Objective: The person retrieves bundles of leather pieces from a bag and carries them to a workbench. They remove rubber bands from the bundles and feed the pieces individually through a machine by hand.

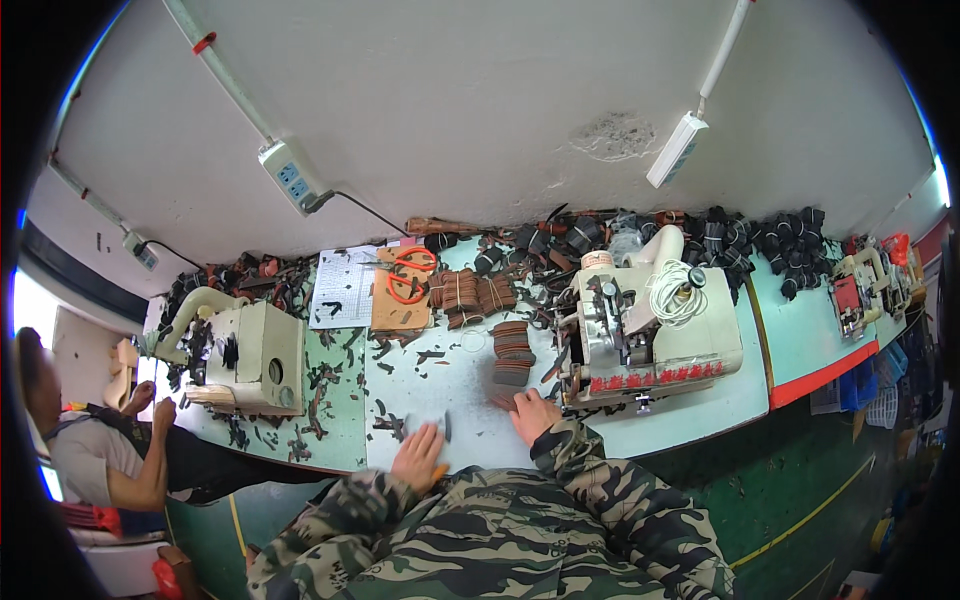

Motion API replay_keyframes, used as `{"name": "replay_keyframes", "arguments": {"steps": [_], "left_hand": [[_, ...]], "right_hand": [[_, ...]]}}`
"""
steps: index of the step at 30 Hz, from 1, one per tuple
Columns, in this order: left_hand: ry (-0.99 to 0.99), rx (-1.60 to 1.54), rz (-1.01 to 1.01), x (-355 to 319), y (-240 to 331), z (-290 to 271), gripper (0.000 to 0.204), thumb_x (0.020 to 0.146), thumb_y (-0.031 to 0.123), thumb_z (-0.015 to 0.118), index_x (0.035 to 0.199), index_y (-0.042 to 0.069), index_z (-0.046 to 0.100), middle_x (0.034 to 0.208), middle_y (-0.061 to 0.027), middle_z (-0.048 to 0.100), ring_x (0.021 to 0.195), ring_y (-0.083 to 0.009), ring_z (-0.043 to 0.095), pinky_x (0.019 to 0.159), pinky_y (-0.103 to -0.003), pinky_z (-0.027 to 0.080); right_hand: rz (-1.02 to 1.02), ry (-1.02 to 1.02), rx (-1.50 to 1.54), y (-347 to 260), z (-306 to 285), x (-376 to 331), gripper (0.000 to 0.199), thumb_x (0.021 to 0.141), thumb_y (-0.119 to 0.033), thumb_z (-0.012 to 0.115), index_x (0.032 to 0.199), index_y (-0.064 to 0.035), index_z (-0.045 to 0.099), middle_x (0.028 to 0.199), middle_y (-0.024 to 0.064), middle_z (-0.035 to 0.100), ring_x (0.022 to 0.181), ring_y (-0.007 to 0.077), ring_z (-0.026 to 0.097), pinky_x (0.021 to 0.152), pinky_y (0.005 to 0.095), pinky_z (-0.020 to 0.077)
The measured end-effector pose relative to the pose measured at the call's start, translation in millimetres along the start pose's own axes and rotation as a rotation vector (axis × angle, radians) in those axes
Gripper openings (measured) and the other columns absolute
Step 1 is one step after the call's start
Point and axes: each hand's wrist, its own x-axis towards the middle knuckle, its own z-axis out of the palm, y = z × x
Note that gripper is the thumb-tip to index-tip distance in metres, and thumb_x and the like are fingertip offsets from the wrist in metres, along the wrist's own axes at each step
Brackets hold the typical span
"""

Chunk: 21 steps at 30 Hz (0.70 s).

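My left hand (418,460) is over the table's front edge, smeared by motion. A small orange thing (440,472) shows at its side; whether the hand holds it is unclear. A narrow dark piece (447,426) lies on the table just beyond its fingertips. My right hand (535,416) is closed, with its fingertips on a blurred brown leather piece (500,398). Directly beyond that, a row of stacked brown and dark leather pieces (512,350) lies on the white table (455,390). Tied bundles of brown strips (460,292) lie farther back.
A cream machine (650,330) stands at my right, another (250,355) at left. Orange-handled scissors (408,275) rest on a brown board (400,315) beside a printed sheet (342,290). Black bundles (800,245) line the wall. A person (110,460) works at far left.
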Motion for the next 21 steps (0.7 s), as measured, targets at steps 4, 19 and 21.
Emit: {"name": "replay_keyframes", "arguments": {"steps": [4,19,21], "left_hand": [[-0.187,-0.594,-0.31,7.9,10.3,-39.7,0.048,0.083,0.033,0.052,0.12,0.004,0.043,0.11,-0.018,0.052,0.099,-0.0306,0.054,0.08,-0.035,0.045],[-0.229,-2.112,-0.484,139.8,31.7,-27.6,0.04,0.088,0.025,0.043,0.117,-0.002,0.04,0.105,-0.0135,0.052,0.087,-0.0215,0.057,0.075,-0.033,0.046],[0.053,-1.711,-0.6,142.8,26.2,-27.8,0.036,0.084,0.008,0.046,0.117,-0.004,0.039,0.096,-0.0131,0.052,0.074,-0.0214,0.059,0.061,-0.031,0.052]], "right_hand": [[-0.085,0.151,0.139,2.2,10.4,1.4,0.025,0.078,-0.024,0.059,0.094,-0.005,0.054,0.087,0.0113,0.056,0.067,0.0272,0.059,0.057,0.0372,0.048],[0.218,-0.434,1.357,-28.1,-34.9,6.6,0.027,0.083,-0.021,0.057,0.102,-0.0019,0.057,0.082,0.0033,0.059,0.063,0.0105,0.057,0.049,0.0214,0.0463],[0.164,-0.363,0.884,-19.4,-33.4,13.4,0.032,0.081,-0.022,0.058,0.104,-0.0004,0.056,0.083,0.0062,0.059,0.063,0.0102,0.058,0.048,0.0236,0.0466]]}}
